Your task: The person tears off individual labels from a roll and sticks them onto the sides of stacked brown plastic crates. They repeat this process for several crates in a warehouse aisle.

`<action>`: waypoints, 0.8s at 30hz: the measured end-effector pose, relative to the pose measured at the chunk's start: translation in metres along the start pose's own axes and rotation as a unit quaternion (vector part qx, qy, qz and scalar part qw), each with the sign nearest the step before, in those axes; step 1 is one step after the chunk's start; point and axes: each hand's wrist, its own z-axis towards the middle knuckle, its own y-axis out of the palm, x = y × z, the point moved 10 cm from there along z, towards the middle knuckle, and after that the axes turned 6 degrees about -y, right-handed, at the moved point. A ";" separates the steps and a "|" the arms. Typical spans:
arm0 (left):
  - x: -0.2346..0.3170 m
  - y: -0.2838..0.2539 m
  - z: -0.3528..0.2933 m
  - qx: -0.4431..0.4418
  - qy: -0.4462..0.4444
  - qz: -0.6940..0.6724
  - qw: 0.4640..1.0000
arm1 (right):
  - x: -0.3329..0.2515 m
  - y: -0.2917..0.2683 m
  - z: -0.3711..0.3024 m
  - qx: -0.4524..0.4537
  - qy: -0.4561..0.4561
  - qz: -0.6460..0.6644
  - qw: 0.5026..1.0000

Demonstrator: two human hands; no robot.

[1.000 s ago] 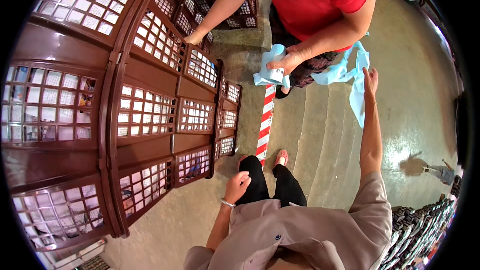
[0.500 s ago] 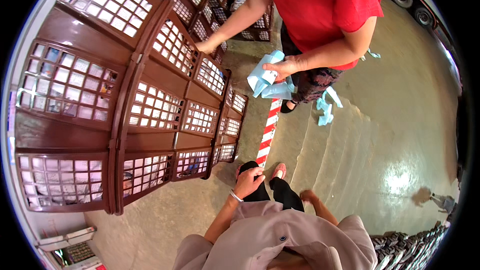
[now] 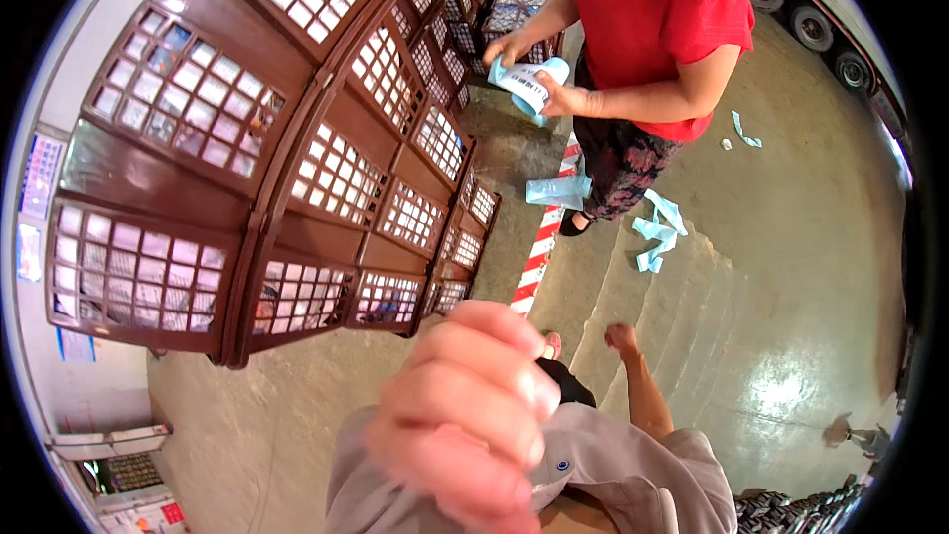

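Note:
My left hand is raised close in front of me, large and smeared by motion, its fingers curled into a fist. Nothing shows inside it. My right hand hangs low on the right, small in view, with its fingers curled and no object visible in it. Across from me a person in a red top holds a light blue label sheet with dark print, using both hands. One more light blue piece is beside that person's foot, over the striped tape; I cannot tell whether it lies flat.
Stacked brown lattice crates, filled with pale packed contents, rise on the left. Red-and-white tape runs along the concrete floor. Light blue strips lie right of the tape. Truck wheels stand at the far right.
My left hand has risen from waist level toward me. My right hand has swung forward. The other person's hand has left the crates and joined the other on the label sheet; a blue piece has dropped lower.

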 end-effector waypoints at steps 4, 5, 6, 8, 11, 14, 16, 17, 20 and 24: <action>0.058 -0.012 0.006 0.117 0.035 0.086 0.989 | -0.112 0.022 0.020 0.031 0.015 0.116 0.993; 0.063 -0.016 0.006 0.122 0.050 0.090 0.987 | -0.122 0.029 0.021 0.026 0.020 0.136 0.990; 0.057 -0.021 0.001 0.124 0.057 0.080 0.987 | -0.119 0.031 0.019 0.022 0.016 0.124 0.992; 0.058 -0.024 -0.007 0.133 0.076 0.096 0.983 | -0.123 0.045 0.017 -0.004 0.003 0.102 0.995; 0.048 -0.034 -0.025 0.148 0.111 0.117 0.976 | -0.067 0.050 0.002 -0.023 0.087 0.086 0.992; 0.033 -0.046 -0.040 0.152 0.096 0.186 0.966 | -0.026 0.073 -0.033 -0.080 0.166 0.072 0.980; -0.022 -0.051 -0.050 0.097 -0.052 0.213 0.971 | 0.006 0.069 -0.047 -0.101 0.196 0.032 0.975; -0.057 -0.053 -0.061 0.056 -0.145 0.228 0.961 | 0.020 0.063 -0.055 -0.104 0.204 0.009 0.973; -0.145 -0.070 -0.123 0.048 -0.336 0.214 0.916 | 0.040 0.048 -0.070 -0.102 0.232 -0.011 0.967; -0.199 -0.077 -0.194 0.047 -0.484 0.161 0.859 | 0.034 0.022 -0.077 -0.064 0.223 0.006 0.973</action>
